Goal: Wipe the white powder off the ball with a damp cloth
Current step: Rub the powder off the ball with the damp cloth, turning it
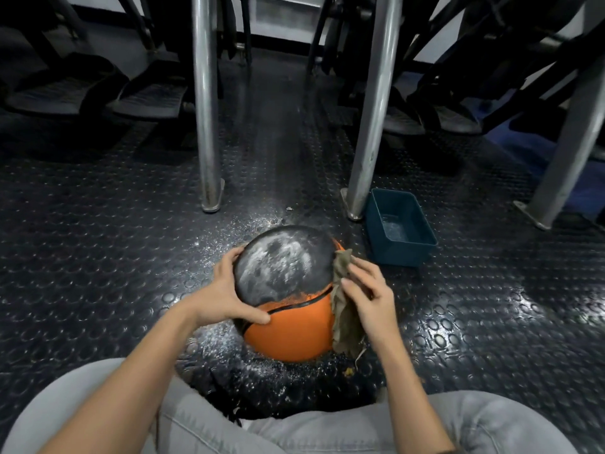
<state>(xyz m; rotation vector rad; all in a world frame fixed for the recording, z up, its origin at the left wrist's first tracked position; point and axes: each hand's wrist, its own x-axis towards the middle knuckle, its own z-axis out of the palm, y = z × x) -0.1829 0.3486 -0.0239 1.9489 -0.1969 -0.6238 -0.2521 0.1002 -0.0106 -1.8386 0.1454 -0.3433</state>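
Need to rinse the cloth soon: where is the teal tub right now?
In the head view, the teal tub sits on the studded floor, right of and beyond the ball, beside a chrome post.

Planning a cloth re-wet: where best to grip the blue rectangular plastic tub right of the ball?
Blue rectangular plastic tub: probably pinch the near short wall's rim from above, person's side. It stands upright, open-topped; the shiny metal leg crowds its far-left corner.
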